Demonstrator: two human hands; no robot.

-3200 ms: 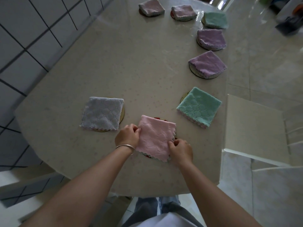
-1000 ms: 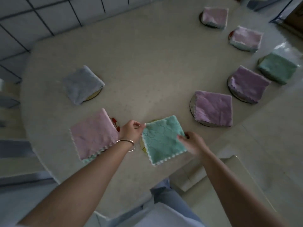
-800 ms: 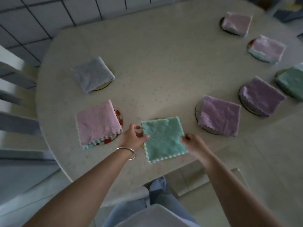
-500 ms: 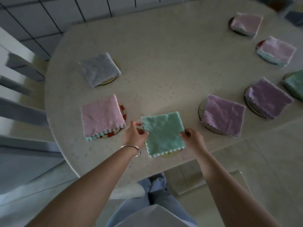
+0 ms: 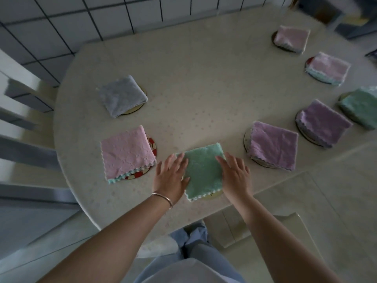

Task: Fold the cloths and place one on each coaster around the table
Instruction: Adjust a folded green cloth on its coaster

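A folded green cloth (image 5: 203, 170) lies on a coaster (image 5: 213, 196) at the table's near edge. My left hand (image 5: 170, 177) lies flat with straight fingers along the cloth's left side. My right hand (image 5: 234, 174) lies flat along its right side. To the left, a folded pink cloth (image 5: 126, 153) covers a red patterned coaster (image 5: 152, 145). Behind it a grey cloth (image 5: 121, 96) sits on a coaster. To the right lie two purple cloths (image 5: 273, 145) (image 5: 323, 123), another green cloth (image 5: 361, 106) and two pink cloths (image 5: 327, 68) (image 5: 291, 38), each on a coaster.
The beige oval table (image 5: 204, 82) stands against a tiled wall (image 5: 81, 23). A white slatted chair (image 5: 18, 119) stands at the left. A pale stool or seat (image 5: 265, 225) is under the table's near right edge.
My hands let go of the green cloth's corners and now lie flat with straight fingers along its sides. The cloth rests on its coaster.
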